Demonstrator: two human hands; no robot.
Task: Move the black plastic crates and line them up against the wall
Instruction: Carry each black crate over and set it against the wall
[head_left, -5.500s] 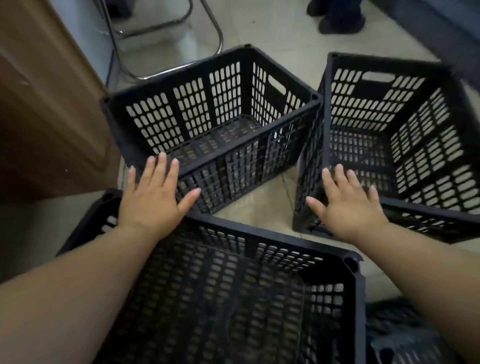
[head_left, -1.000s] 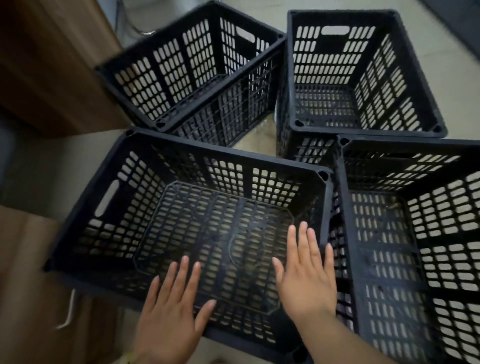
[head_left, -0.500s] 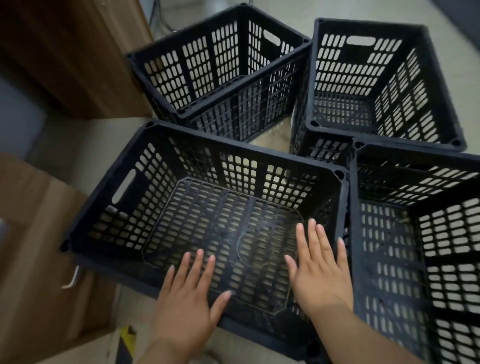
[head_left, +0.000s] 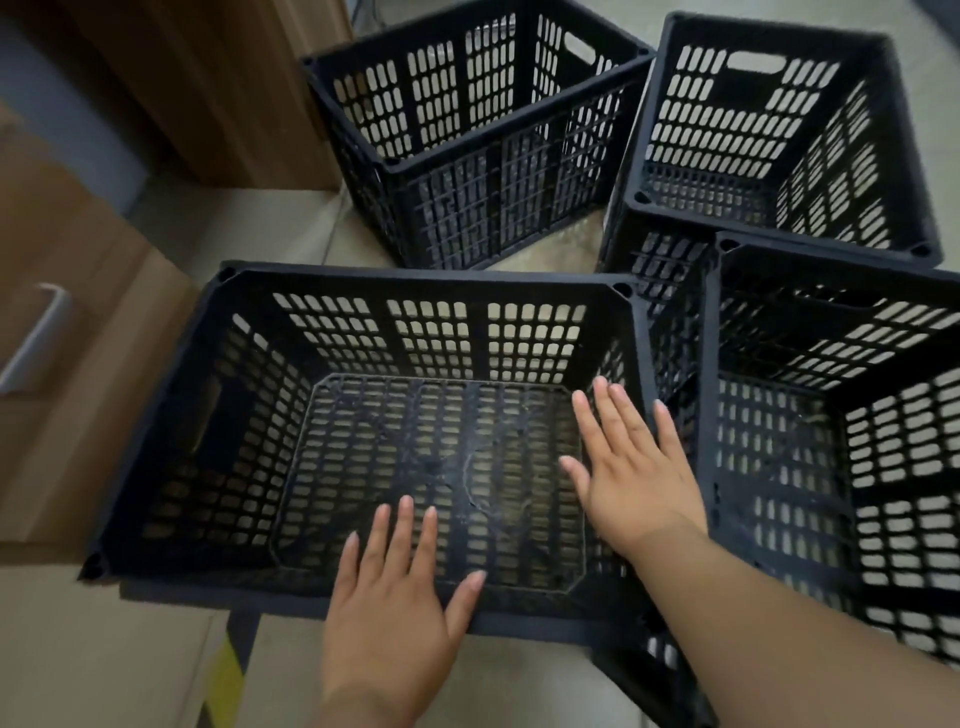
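Observation:
Several black slatted plastic crates stand on the tiled floor. The nearest crate (head_left: 171, 431) sits in front of me, its left side close to a wooden cabinet. My left hand (head_left: 395, 608) hovers flat over that crate's near rim, fingers spread, holding nothing. My right hand (head_left: 631, 467) is spread over its right rim, also holding nothing. A second crate (head_left: 711, 467) stands against its right side. Two more crates, one at the back middle (head_left: 467, 150) and one at the back right (head_left: 649, 176), stand beyond.
A low wooden cabinet with a white handle (head_left: 31, 338) is at the left. A taller wooden unit (head_left: 208, 88) stands at the back left beside the far crate. A yellow and black strip (head_left: 226, 670) marks the floor near my left hand.
The near crate has turned and now sits squarer to me, closer to the left cabinet. Both hands stay spread over its near and right rims, with the view shifted leftward.

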